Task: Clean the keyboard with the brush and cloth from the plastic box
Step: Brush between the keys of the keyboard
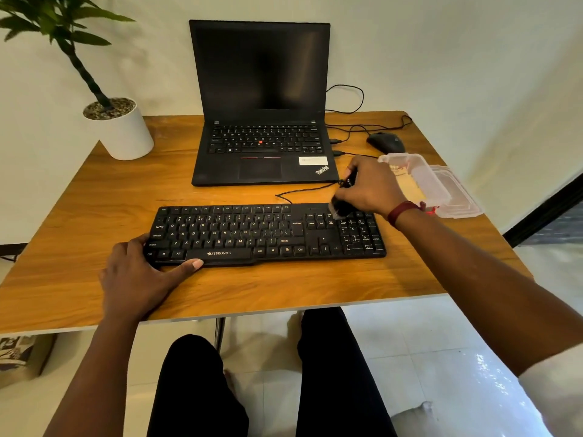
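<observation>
A black wired keyboard (268, 234) lies across the middle of the frame on a wooden surface (94, 200). At lower left, the left hand (138, 272) clasps the keyboard's near left corner, with the thumb stretched along the front edge and the fingers curled at the left end. At centre right, the right hand (369, 187) is closed round a small black brush (340, 210). The brush's bristle end touches the keys at the keyboard's upper right, by the number pad. Just right of that hand stands a clear plastic box (430, 181) with a yellow cloth (411, 189) inside. Behind the keyboard sit an open black laptop (262, 121), a black mouse (385, 141) and a white potted plant (123, 134).
</observation>
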